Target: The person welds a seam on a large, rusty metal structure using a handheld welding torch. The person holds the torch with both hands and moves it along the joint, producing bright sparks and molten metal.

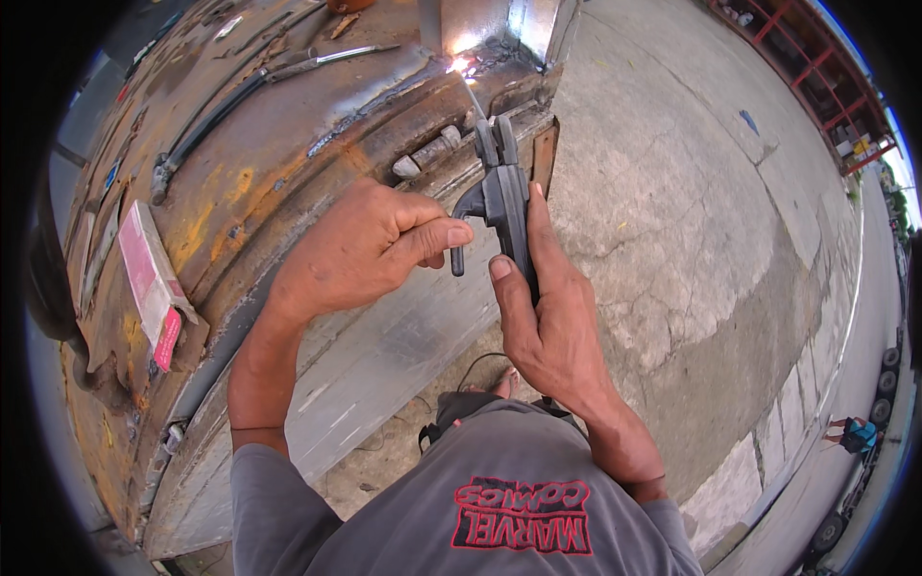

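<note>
In my right hand [543, 331] is a black welding electrode holder [509, 206], its body angled upward. A thin rod [472, 96] runs from its jaws to a bright spark [459, 64] at the foot of an upright steel piece [453, 21] on a rusty steel surface [216, 235]. My left hand [375, 235] is closed at the holder's side lever, thumb and fingers curled. A metal hinge [423, 154] sits on the edge just left of the holder.
A hammer-like tool [187, 144] and a pink-and-white carton [154, 274] lie on the rusty surface at left. Cracked concrete ground [672, 240] is at right, with red shelving [826, 82]. A person in blue [855, 434] is near truck wheels [884, 384] at far right.
</note>
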Tool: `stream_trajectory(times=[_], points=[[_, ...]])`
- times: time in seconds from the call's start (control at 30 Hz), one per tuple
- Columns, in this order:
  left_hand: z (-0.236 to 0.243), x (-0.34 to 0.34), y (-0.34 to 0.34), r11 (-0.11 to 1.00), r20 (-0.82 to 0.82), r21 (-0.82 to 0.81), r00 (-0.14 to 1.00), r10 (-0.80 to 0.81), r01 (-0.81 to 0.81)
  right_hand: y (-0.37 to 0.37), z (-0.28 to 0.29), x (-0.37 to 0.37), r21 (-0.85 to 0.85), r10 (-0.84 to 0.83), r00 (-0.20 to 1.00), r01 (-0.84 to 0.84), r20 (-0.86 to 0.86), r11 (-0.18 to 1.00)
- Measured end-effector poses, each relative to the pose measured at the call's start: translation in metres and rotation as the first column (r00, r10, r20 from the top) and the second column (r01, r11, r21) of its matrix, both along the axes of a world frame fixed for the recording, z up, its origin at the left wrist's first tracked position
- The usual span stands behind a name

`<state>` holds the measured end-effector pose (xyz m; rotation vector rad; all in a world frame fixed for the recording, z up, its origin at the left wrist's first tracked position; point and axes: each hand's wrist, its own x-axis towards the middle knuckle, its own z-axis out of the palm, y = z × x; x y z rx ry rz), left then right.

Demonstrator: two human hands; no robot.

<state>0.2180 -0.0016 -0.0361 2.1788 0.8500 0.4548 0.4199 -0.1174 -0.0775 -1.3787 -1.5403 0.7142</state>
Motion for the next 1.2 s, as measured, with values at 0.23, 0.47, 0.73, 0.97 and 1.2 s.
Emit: stream_trajectory(times=[0.23, 0.47, 0.73, 0.97, 1.2], points=[[0.0008, 0.0003, -0.0013, 1.0, -0.002, -0.011, 1.0, 0.019, -0.019, 0.001, 0.0014, -0.0011, -0.014, 0.002, 1.0, -0.002, -0.011, 1.0], [0.0006, 0.0009, -0.0007, 1.0, -0.001, 0.003, 1.0, 0.011, -0.011, 0.0011, 0.0033, -0.0007, -0.04, -0.006, 1.0, 0.005, -0.026, 0.999], [-0.0007, 0.001, 0.0001, 1.0, -0.001, 0.017, 1.0, 0.012, -0.012, 0.003, -0.0005, -0.0002, -0.037, -0.007, 1.0, 0.006, -0.026, 0.999], [-0.0013, 0.0003, 0.0005, 1.0, 0.003, 0.009, 1.0, 0.017, -0.017, 0.0035, -0.0018, 0.0002, -0.029, 0.003, 0.999, -0.004, -0.034, 1.0], [-0.0023, -0.0003, 0.0008, 1.0, 0.003, 0.009, 1.0, 0.013, -0.013, 0.0032, 0.0012, 0.0002, -0.055, 0.008, 0.999, -0.011, -0.041, 0.998]])
